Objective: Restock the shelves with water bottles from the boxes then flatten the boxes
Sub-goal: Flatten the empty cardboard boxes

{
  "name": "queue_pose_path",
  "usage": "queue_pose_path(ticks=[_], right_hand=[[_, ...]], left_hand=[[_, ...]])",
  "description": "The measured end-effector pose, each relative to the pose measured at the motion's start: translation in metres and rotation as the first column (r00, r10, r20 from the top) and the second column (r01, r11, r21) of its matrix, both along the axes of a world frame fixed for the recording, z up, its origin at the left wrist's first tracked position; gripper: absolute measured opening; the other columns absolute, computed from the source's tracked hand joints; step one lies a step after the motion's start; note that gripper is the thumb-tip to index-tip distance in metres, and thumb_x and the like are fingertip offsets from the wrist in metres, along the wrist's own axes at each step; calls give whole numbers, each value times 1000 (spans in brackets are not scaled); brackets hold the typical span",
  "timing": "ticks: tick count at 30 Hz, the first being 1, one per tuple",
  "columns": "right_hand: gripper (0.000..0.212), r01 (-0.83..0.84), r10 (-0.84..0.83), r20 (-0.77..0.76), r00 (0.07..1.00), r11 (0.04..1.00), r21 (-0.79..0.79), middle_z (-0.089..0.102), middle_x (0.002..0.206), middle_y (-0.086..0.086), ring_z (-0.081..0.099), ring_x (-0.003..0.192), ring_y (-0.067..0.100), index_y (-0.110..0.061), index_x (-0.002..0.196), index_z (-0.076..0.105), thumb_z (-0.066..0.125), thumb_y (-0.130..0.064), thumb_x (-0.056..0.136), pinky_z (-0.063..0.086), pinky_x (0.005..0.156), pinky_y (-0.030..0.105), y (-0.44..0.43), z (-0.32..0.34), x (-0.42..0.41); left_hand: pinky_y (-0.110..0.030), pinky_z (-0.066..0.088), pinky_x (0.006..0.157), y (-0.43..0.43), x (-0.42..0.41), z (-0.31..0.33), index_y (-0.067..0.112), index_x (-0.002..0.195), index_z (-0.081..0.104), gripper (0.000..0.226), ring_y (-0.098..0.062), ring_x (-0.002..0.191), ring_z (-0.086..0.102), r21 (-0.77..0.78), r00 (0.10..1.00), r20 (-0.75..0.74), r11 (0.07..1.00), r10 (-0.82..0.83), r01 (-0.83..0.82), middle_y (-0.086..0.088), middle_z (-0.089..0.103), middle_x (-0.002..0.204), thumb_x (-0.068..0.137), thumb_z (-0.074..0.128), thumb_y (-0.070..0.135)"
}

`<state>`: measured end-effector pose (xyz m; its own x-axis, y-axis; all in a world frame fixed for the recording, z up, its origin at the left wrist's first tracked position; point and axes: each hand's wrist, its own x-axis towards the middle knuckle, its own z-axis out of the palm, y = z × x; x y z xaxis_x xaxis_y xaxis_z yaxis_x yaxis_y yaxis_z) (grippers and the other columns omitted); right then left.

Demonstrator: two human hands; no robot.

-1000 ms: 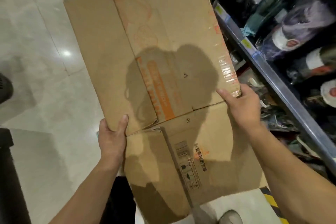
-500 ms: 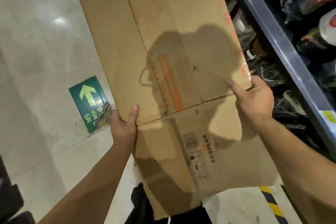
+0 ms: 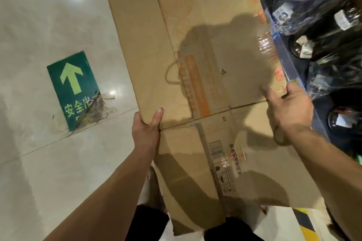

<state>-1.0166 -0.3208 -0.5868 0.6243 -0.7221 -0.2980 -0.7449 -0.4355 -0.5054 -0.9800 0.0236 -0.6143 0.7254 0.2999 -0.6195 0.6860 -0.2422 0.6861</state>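
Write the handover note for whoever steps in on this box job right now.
Left hand: gripping the left edge of the flattened cardboard box, thumb on top.
Right hand: at the box's right edge, fingers look loosened; grip unclear.
Box: held flat in the air over the floor, beside the shelf on the right, where wrapped bottles sit.
Done: this box is flattened.
Left: put it down; other boxes are not in view.

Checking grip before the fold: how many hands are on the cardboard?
2: left hand pinching the flattened box at its left edge, right hand at its right edge by the shelf.
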Motion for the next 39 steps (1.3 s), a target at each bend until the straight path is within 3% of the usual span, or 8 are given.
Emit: queue_pose_path(ticks=[7,10,13,18,24,27,34,39], right_hand=[[56,-119,122,92,988,992,-29,57,64,-8,53,63,24,-26,79,49,56,-81,83,35,62,37,-17,-79,24],[48,-127,128,118,985,992,-21,61,65,-9,56,62,8,-33,85,57,59,-81,83,40,59,33,-22,-97,32],[50,-139,139,103,985,990,-7,71,86,-10,65,79,18,-25,100,67,66,-73,83,48,72,34,-26,-114,47],[51,-179,168,166,972,983,52,69,85,-20,64,78,4,-33,94,66,65,-81,78,46,67,29,-22,-129,71],[37,-211,187,203,961,972,103,65,85,-39,60,78,-18,-38,88,66,70,-74,80,41,64,18,-33,-119,62],[39,-218,199,173,964,972,94,68,72,-21,63,69,-3,-30,76,61,73,-65,84,39,57,26,-38,-128,53],[46,-206,201,51,978,966,153,68,81,0,65,80,23,-19,76,62,74,-62,83,44,58,34,-45,-168,53],[41,-348,349,-9,937,935,74,60,111,10,55,110,36,-29,83,60,65,-70,87,50,93,46,-56,-180,73]], left_hand=[[-25,61,81,-6,12,-57,42,122,58,63,-7,100,73,-245,1000,-11,969,-12,9,14,75,114,69,88,59],[-30,60,85,17,47,-59,35,139,44,98,-10,113,69,-316,1000,-11,949,4,-8,7,64,131,57,94,58],[-43,52,102,32,105,-44,40,158,23,107,-13,127,60,-317,997,66,948,47,-24,5,52,148,73,88,54],[-32,60,89,20,145,-23,18,140,55,54,-14,106,74,-293,985,172,953,-22,73,2,75,121,91,78,28],[-36,60,87,21,137,-32,15,134,60,43,-19,108,74,-393,981,188,919,56,22,-3,76,121,95,74,21],[-34,62,83,13,147,-57,14,126,66,34,-21,105,75,-302,989,144,949,-46,88,-5,77,117,95,74,24],[-52,55,100,13,113,-112,25,150,41,94,-35,123,59,81,969,-152,975,-192,206,-9,56,139,75,78,69],[-57,47,108,-2,81,-142,15,150,38,106,-40,128,52,173,985,-160,980,-68,96,-14,50,141,74,68,83]])
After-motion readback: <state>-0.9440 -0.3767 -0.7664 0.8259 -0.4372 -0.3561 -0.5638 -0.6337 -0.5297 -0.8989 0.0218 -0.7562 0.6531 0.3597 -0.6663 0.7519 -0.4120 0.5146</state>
